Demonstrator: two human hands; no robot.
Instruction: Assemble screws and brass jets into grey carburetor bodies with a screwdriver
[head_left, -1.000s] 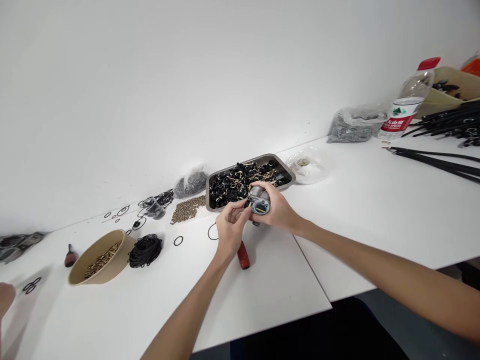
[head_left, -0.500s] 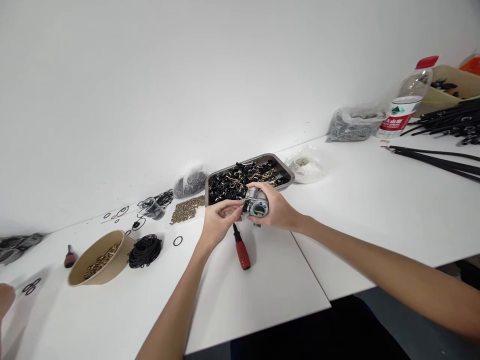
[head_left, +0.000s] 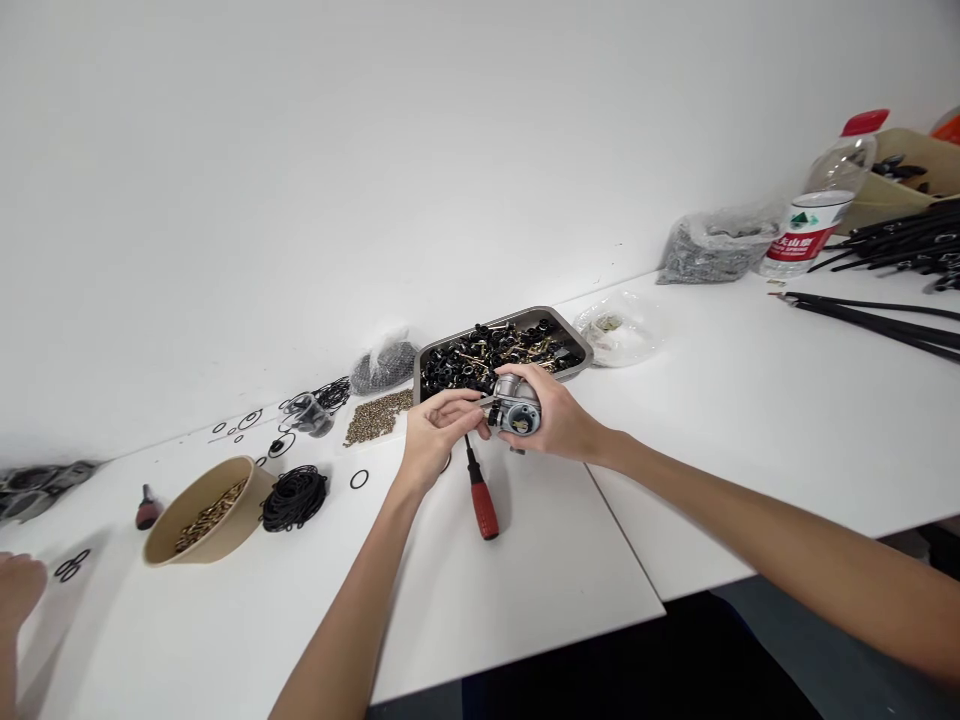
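My right hand [head_left: 559,420] grips a small grey metal carburetor-like part [head_left: 517,410] above the white table [head_left: 712,420]. My left hand [head_left: 435,435] is at the part's left side, its fingertips pinched on a small thin piece against it; what that piece is I cannot tell. A red-handled screwdriver [head_left: 480,495] lies on the table just below both hands. Behind the hands stands a metal tray [head_left: 574,350] full of small black and brass parts.
A tan bowl of brass pieces [head_left: 202,520], a pile of black O-rings [head_left: 294,497], loose brass bits [head_left: 375,415] and small bags lie left. A water bottle [head_left: 825,200], black rods [head_left: 885,325] and a grey bag [head_left: 712,250] sit right. Another person's hand [head_left: 19,590] shows at far left.
My left hand slid left off the screwdriver, uncovering its shaft, and now pinches at the part's left side. The right hand turned the part slightly.
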